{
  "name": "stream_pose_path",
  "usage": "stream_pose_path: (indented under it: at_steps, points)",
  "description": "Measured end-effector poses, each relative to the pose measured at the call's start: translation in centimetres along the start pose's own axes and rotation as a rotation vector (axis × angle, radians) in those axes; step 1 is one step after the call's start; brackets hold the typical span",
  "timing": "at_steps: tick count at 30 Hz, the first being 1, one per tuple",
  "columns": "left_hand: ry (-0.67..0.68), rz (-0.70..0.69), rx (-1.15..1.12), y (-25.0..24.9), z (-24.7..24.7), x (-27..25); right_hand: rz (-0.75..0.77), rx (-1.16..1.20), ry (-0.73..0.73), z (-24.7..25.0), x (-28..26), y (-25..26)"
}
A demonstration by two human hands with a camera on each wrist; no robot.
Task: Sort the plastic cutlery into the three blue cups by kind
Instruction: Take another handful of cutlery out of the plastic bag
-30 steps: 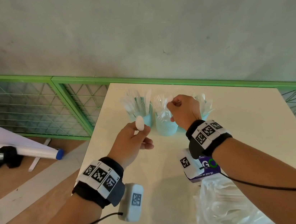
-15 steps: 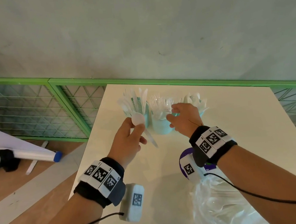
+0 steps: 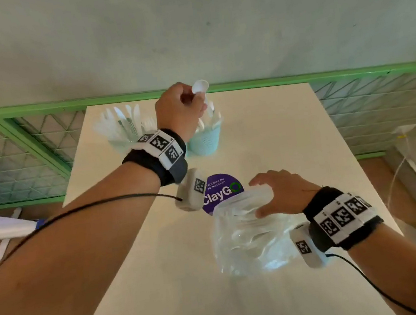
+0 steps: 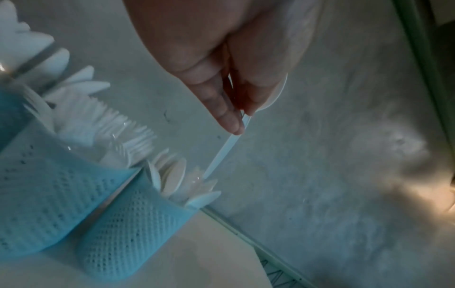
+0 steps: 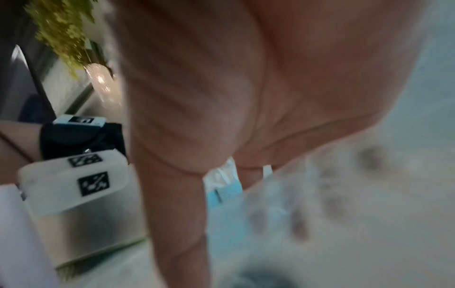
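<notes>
Three blue mesh cups stand at the table's far edge. The left cup (image 3: 120, 141) holds knives, the middle cup (image 4: 44, 194) forks, the right cup (image 3: 206, 140) (image 4: 138, 224) spoons. My left hand (image 3: 198, 100) (image 4: 242, 120) pinches a white spoon (image 3: 200, 87) (image 4: 221, 154) by its neck above the right cup. Its handle tip points down among the spoons there. My right hand (image 3: 257, 198) hovers with fingers spread at the mouth of a clear plastic bag (image 3: 246, 234) of white cutlery and holds nothing. The right wrist view is blurred.
A purple round ClayGo sticker (image 3: 222, 191) lies on the cream table (image 3: 277, 132) between the cups and the bag. A green mesh railing (image 3: 28, 144) runs behind and left of the table. The table's right edge drops off near a white cord (image 3: 398, 166).
My left hand carried the spoon from left of the cups up and right to above the right cup. My right hand drew back from the cups to the bag's mouth.
</notes>
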State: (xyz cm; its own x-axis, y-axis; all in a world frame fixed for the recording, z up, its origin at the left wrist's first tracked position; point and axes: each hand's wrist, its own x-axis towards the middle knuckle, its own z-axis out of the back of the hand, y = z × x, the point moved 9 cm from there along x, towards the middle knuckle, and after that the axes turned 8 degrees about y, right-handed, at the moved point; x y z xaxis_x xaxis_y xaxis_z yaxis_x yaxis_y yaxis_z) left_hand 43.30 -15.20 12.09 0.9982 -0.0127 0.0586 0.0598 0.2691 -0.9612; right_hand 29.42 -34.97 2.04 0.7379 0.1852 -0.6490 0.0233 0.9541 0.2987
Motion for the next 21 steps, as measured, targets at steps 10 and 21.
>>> stream_pose_path:
  at_steps: [10,21]
  points:
    - [0.097,0.273,0.339,5.5,-4.3,1.1,0.079,0.464,-0.066,-2.6,-0.5,-4.5]
    - [0.289,0.153,0.495,1.9,-6.4,-7.1,0.108,0.588,-0.107,-2.5,-0.4,-4.7]
